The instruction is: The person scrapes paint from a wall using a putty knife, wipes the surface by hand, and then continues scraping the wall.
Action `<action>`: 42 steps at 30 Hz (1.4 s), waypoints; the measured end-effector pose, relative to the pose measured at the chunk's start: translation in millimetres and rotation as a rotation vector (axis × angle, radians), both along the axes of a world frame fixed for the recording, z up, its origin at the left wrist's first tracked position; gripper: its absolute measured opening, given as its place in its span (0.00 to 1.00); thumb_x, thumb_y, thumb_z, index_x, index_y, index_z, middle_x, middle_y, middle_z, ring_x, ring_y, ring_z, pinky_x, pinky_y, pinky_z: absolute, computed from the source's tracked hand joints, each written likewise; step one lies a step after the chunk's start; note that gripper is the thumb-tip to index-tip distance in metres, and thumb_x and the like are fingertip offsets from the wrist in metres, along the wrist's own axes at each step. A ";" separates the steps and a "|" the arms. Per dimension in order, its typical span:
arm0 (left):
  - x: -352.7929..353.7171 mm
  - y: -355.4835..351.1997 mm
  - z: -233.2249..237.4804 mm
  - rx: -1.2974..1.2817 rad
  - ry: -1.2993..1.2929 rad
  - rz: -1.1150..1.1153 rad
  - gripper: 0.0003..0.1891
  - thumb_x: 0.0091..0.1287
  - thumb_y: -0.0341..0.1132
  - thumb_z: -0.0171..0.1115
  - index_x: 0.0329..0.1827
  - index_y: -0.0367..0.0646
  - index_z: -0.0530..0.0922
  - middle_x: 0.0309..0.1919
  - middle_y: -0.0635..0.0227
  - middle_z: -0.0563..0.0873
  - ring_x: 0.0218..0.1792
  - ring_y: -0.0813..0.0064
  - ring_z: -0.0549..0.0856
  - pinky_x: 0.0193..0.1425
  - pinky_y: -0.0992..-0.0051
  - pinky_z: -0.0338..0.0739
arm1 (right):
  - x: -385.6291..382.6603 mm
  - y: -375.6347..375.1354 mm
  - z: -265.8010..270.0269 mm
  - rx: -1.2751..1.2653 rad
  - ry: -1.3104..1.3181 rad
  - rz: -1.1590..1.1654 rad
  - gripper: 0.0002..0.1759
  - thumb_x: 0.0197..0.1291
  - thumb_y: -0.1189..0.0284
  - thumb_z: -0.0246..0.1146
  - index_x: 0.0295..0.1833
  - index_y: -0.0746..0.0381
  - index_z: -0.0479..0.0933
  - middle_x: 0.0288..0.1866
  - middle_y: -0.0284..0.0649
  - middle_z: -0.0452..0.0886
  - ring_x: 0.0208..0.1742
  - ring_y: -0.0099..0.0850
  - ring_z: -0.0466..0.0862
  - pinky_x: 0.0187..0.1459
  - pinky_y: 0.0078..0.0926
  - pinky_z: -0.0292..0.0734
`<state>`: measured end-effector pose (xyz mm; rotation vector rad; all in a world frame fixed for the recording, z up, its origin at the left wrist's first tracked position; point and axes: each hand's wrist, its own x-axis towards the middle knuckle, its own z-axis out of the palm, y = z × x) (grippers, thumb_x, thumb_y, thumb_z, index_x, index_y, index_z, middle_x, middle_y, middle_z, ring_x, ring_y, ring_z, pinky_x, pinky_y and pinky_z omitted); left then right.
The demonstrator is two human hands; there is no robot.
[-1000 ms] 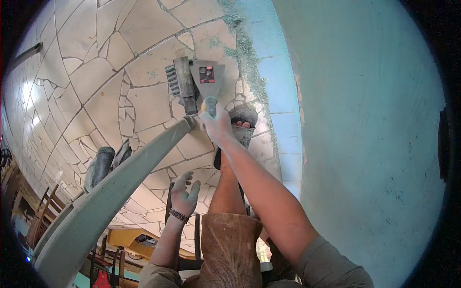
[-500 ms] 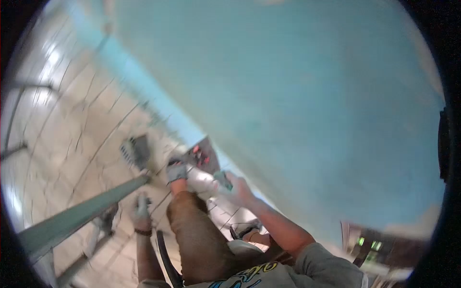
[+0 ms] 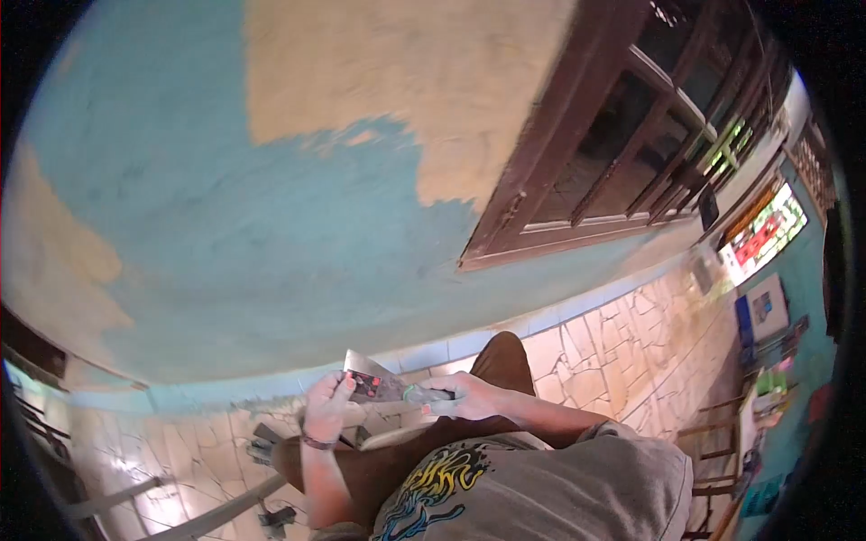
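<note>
In front of my lap, a wide-bladed scraper (image 3: 390,389) with a dark and green handle lies between my two hands. My right hand (image 3: 469,397) is wrapped around the handle. At the far end of the blade, my left hand (image 3: 327,404) grips its edge, with the thumb over the face near some red and black marks. A dark band circles my left wrist. Both hands look dusty and pale. The fingers behind the blade are hidden.
Ahead rises a blue-painted wall (image 3: 298,234) with bare tan patches. A brown-framed window or door (image 3: 505,216) stands at upper right. The floor (image 3: 595,361) is irregular stone tile. A grey rail (image 3: 225,509) crosses at lower left; wooden furniture (image 3: 722,460) stands right.
My view has swung toward the window side. My left hand, formerly hanging open beside my leg, has come up to the scraper blade. The scraper is raised nearer my lap, still in my right hand.
</note>
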<state>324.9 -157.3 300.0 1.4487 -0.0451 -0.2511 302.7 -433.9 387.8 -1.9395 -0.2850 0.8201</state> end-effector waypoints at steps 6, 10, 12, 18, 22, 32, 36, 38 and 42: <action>16.3 -59.3 23.5 -0.147 0.046 0.133 0.11 0.75 0.35 0.56 0.39 0.35 0.79 0.34 0.60 0.88 0.28 0.72 0.87 0.31 0.71 0.85 | 35.1 -56.2 -14.4 0.138 0.013 0.015 0.29 0.64 0.60 0.68 0.66 0.62 0.74 0.54 0.37 0.83 0.51 0.21 0.77 0.57 0.23 0.72; 38.5 -80.3 -9.0 -0.420 0.501 0.378 0.15 0.77 0.37 0.52 0.41 0.32 0.79 0.36 0.56 0.88 0.31 0.67 0.88 0.36 0.71 0.85 | 68.5 -87.2 -35.2 0.206 -0.041 0.023 0.29 0.62 0.60 0.69 0.64 0.64 0.75 0.55 0.43 0.84 0.53 0.24 0.79 0.57 0.24 0.73; 41.1 -49.3 -121.4 0.088 0.319 -0.262 0.14 0.76 0.37 0.52 0.43 0.33 0.79 0.36 0.59 0.88 0.34 0.66 0.88 0.38 0.71 0.84 | 87.5 -101.2 -38.7 0.184 -0.100 0.026 0.28 0.62 0.61 0.70 0.63 0.65 0.76 0.52 0.43 0.85 0.51 0.24 0.80 0.56 0.24 0.74; 79.0 -126.0 -61.2 0.846 0.579 -0.442 0.15 0.65 0.41 0.63 0.46 0.39 0.82 0.32 0.63 0.88 0.33 0.71 0.88 0.37 0.71 0.82 | 124.2 -118.4 22.8 0.142 -0.090 0.114 0.24 0.61 0.64 0.70 0.61 0.63 0.78 0.47 0.38 0.87 0.45 0.22 0.79 0.51 0.23 0.75; 99.1 -126.1 -38.6 0.923 0.526 -0.563 0.15 0.64 0.43 0.64 0.45 0.40 0.83 0.31 0.63 0.88 0.33 0.71 0.87 0.38 0.70 0.81 | 127.5 -122.0 76.3 0.192 -0.172 0.158 0.24 0.61 0.64 0.70 0.61 0.63 0.78 0.46 0.38 0.86 0.44 0.22 0.78 0.50 0.23 0.74; 141.9 -123.4 -37.9 0.835 0.191 -0.434 0.18 0.63 0.49 0.66 0.42 0.42 0.84 0.29 0.64 0.87 0.32 0.72 0.86 0.40 0.67 0.79 | 102.6 -147.8 87.3 0.322 -0.281 -0.107 0.26 0.57 0.68 0.72 0.61 0.66 0.78 0.46 0.34 0.83 0.43 0.21 0.76 0.48 0.23 0.74; 131.0 -140.3 -29.9 0.731 0.096 -0.115 0.14 0.62 0.43 0.66 0.43 0.43 0.84 0.29 0.62 0.86 0.33 0.69 0.86 0.41 0.65 0.79 | 97.9 -138.1 47.3 0.601 -0.295 -0.245 0.31 0.56 0.69 0.72 0.65 0.69 0.74 0.49 0.36 0.82 0.42 0.22 0.78 0.44 0.22 0.75; 106.7 -151.9 -6.8 0.596 -0.147 0.028 0.12 0.60 0.36 0.66 0.45 0.42 0.83 0.32 0.60 0.87 0.36 0.66 0.86 0.43 0.64 0.79 | 94.4 -141.8 38.3 0.618 -0.258 -0.216 0.33 0.59 0.70 0.70 0.68 0.70 0.70 0.61 0.42 0.77 0.59 0.27 0.74 0.60 0.26 0.67; 76.3 -169.1 48.6 0.607 -0.877 0.340 0.18 0.56 0.25 0.66 0.51 0.40 0.80 0.47 0.54 0.84 0.48 0.57 0.84 0.52 0.60 0.77 | 89.9 -137.8 71.1 0.576 -0.308 -0.319 0.32 0.61 0.72 0.68 0.69 0.70 0.69 0.65 0.45 0.77 0.65 0.29 0.74 0.67 0.29 0.65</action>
